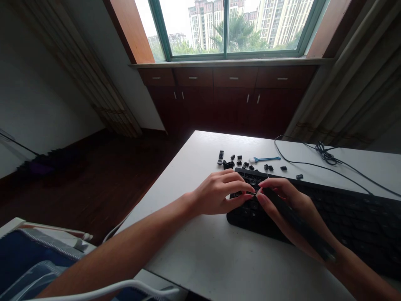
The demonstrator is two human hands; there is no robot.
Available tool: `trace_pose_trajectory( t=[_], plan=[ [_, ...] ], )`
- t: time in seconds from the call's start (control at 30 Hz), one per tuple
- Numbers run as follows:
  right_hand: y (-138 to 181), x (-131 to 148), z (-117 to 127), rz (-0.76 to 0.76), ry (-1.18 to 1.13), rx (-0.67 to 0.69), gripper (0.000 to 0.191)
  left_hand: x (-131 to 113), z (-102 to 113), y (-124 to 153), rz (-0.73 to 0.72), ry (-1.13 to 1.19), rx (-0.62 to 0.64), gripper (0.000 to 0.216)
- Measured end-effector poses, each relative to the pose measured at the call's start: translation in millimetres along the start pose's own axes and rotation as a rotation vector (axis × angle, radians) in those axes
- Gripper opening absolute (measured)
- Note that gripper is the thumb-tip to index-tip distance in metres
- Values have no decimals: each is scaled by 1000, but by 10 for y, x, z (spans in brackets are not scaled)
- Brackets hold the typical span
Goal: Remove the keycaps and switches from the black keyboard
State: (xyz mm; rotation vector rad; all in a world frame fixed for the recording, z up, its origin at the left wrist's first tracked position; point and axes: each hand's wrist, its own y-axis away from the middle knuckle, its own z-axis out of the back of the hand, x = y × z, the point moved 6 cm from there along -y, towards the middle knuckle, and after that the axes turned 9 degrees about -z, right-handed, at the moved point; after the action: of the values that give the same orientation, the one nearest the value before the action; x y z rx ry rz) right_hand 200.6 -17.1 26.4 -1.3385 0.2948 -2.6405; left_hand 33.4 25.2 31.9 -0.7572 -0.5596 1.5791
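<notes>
A black keyboard (347,213) lies on the white table, and both my hands are over its left end. My right hand (290,198) is closed around a long black-handled tool (297,223) with thin metal at its tip; this could be a wire keycap puller. The tip points at the keys by my left fingers. My left hand (224,192) rests on the keyboard's left edge, thumb and forefinger nearly together at the tool's tip. Whatever they pinch is too small to make out. Several loose black keycaps (239,157) lie behind the keyboard.
A blue-handled brush (266,159) with pale bristles lies behind the keyboard. A black cable (326,153) coils across the back right of the white table (175,188). At lower left stands a chair with blue fabric (19,255). Cabinets (233,98) line the wall under the window.
</notes>
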Motion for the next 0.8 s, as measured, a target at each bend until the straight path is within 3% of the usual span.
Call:
trace_pose_trajectory(
  t=[0.2,0.47,0.63,0.8],
  plan=[
    [14,-5,-37,2,-37,111,16,41,18,14,-22,-27,11,19],
    [-28,-218,-70,-203,-215,139,44,33,30,25,-14,-97,-8,21],
    [-26,-190,-44,-178,-241,159,40,61,48,39,34,-109,-59,18],
    [-21,-106,-41,-110,-193,137,27,48,34,29,32,-114,-30,18]
  ],
)
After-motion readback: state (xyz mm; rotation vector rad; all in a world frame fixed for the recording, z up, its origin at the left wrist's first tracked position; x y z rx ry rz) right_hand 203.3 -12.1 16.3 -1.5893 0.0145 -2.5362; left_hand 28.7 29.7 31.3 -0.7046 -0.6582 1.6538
